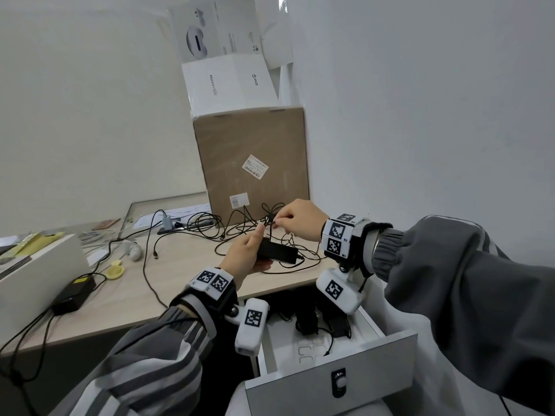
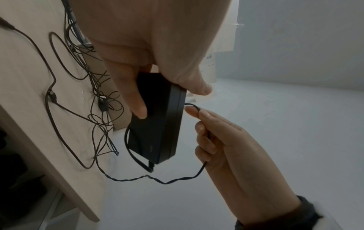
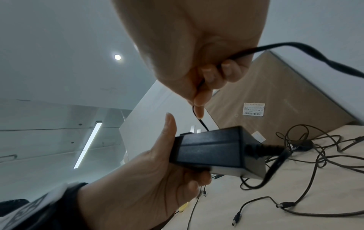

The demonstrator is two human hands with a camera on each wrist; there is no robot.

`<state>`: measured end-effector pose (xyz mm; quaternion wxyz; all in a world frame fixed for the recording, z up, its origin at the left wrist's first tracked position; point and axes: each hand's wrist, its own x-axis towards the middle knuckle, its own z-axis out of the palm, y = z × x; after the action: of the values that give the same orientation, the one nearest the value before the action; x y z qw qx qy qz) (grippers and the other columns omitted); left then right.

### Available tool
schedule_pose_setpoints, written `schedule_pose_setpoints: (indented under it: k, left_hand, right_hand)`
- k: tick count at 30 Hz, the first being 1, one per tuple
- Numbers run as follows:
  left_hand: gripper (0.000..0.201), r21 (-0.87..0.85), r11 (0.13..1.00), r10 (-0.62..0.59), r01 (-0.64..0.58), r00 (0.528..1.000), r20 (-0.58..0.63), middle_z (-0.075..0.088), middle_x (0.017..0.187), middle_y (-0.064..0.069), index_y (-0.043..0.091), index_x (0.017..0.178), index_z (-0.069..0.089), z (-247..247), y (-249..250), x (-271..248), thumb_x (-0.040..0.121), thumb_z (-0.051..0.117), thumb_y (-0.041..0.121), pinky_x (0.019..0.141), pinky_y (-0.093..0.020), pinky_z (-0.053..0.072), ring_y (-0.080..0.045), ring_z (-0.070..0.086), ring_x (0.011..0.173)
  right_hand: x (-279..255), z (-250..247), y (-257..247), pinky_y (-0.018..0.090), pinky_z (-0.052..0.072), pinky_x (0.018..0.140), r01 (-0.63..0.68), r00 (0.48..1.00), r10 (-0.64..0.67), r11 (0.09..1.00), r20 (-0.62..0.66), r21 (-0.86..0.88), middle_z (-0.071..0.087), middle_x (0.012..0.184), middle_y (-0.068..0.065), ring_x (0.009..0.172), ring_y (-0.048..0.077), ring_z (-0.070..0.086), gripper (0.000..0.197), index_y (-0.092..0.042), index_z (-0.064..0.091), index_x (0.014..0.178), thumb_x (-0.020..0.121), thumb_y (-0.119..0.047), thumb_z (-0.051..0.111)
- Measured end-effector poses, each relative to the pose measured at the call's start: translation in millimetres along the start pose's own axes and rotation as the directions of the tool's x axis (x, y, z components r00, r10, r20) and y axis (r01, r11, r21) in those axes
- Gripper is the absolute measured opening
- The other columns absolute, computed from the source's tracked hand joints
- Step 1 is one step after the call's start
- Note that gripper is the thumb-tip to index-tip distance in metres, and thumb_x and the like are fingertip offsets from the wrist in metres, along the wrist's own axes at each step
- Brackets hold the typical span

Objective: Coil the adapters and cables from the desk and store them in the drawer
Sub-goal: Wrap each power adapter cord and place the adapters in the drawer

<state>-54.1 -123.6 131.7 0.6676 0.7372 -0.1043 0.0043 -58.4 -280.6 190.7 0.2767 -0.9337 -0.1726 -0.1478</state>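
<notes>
Two hands are busy over the worktop (image 1: 186, 265) in the head view: the left hand (image 1: 244, 256) has its grip wrapped round a black adapter (image 1: 277, 252) just above the open drawer (image 1: 330, 382), while the right hand (image 1: 297, 219) pinches the adapter's thin cable (image 1: 271, 222), loose cables (image 1: 210, 225) sprawling near a cardboard box (image 1: 252, 160). Left wrist view, same deal, fingers (image 2: 135, 99) and thumb clamp the adapter (image 2: 157, 118), cable (image 2: 177, 179) looping below. Right wrist view shows the cable (image 3: 201, 121) nipped between fingertips (image 3: 199, 105) above the adapter (image 3: 208, 152).

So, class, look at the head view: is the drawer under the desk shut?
No: the drawer is pulled out below the desk edge, with black adapters visible inside.
</notes>
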Motion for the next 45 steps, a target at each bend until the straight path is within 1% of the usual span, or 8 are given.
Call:
schedule_pose_setpoints:
  k: [10,16,23,27,32,37,40,45]
  left_hand:
    - [0.047,-0.069,0.996,-0.061,0.057,0.997,-0.055,0.067,0.094,-0.013,0.014,0.101,0.066,-4,-11,9,0.095,0.043,0.055,0.063,-0.026,0.058,-0.018,0.064,0.071]
    - [0.041,-0.397,0.917,-0.064,-0.02,0.978,-0.198,0.066,0.1,-0.017,0.001,0.093,0.061,-14,-8,22,0.097,0.049,0.041,0.067,-0.024,0.059,-0.02,0.065,0.083]
    - [0.041,-0.673,0.738,-0.2,-0.053,0.935,-0.293,0.062,0.08,-0.009,0.008,0.1,0.053,-31,11,29,0.098,0.044,0.048,0.043,-0.019,0.05,-0.012,0.063,0.048]
    - [0.043,-0.55,0.832,-0.178,0.075,0.974,-0.137,0.05,0.063,-0.003,0.017,0.108,0.053,-25,11,24,0.097,0.036,0.055,0.037,-0.018,0.035,-0.012,0.048,0.041]
    - [0.034,-0.407,0.897,-0.162,0.173,0.985,0.063,0.048,0.064,-0.002,0.018,0.095,0.052,-24,15,13,0.094,0.043,0.051,0.041,-0.021,0.029,-0.013,0.042,0.046]
    - [0.021,-0.121,0.977,-0.164,0.176,0.981,0.105,0.048,0.072,-0.005,0.017,0.083,0.052,-19,13,7,0.089,0.059,0.036,0.047,-0.021,0.038,-0.014,0.044,0.051]
    - [0.021,0.043,0.992,-0.121,0.115,0.979,0.164,0.049,0.07,-0.005,0.015,0.083,0.053,-15,11,5,0.09,0.058,0.034,0.045,-0.02,0.038,-0.014,0.044,0.053]
    - [0.029,0.426,0.905,-0.055,-0.012,0.988,0.145,0.054,0.067,-0.003,0.014,0.075,0.058,-12,6,4,0.092,0.056,0.037,0.049,-0.022,0.04,-0.013,0.049,0.052]
  right_hand:
    - [-8,15,-19,0.023,0.038,0.06,0.09,0.993,-0.085,0.994,0.082,-0.06,0.061,0.069,-0.005,0.067,0.011,0.053,0.025,-0.014,0.074,0.091,0.094,-0.022,0.05]
    - [-13,38,-23,0.037,0.046,0.084,0.201,0.971,-0.178,0.969,0.161,-0.143,0.068,0.094,0.013,0.089,0.027,0.06,0.027,-0.003,0.066,0.103,0.096,-0.013,0.043]
    - [-18,47,-15,0.026,0.045,0.076,0.153,0.976,-0.168,0.982,0.136,0.11,0.068,0.075,0.003,0.077,0.014,0.056,0.027,-0.006,0.069,0.11,0.097,-0.013,0.046]
    - [-15,45,-4,0.017,0.041,0.051,0.027,0.973,-0.08,0.97,0.215,0.242,0.061,0.063,-0.006,0.055,0.006,0.048,0.023,-0.014,0.072,0.102,0.096,-0.02,0.051]
    - [-7,33,14,0.022,0.04,0.061,-0.043,0.988,0.036,0.998,0.149,0.048,0.063,0.058,0.002,0.055,0.005,0.051,0.034,-0.017,0.071,0.068,0.087,-0.043,0.061]
    - [-2,18,25,0.011,0.029,0.048,-0.068,0.96,0.079,0.997,0.269,-0.048,0.051,0.056,-0.007,0.052,0.004,0.042,0.02,-0.013,0.066,0.064,0.084,-0.009,0.063]
    - [-2,17,24,0.008,0.034,0.055,-0.024,0.932,0.044,0.998,0.36,-0.06,0.056,0.064,-0.011,0.054,-0.005,0.049,0.024,-0.024,0.058,0.064,0.085,-0.013,0.064]
    - [6,9,21,0.023,0.039,0.068,-0.001,0.92,0.062,0.988,0.388,-0.156,0.06,0.071,-0.007,0.07,0.007,0.051,0.017,-0.025,0.065,0.073,0.087,-0.034,0.065]
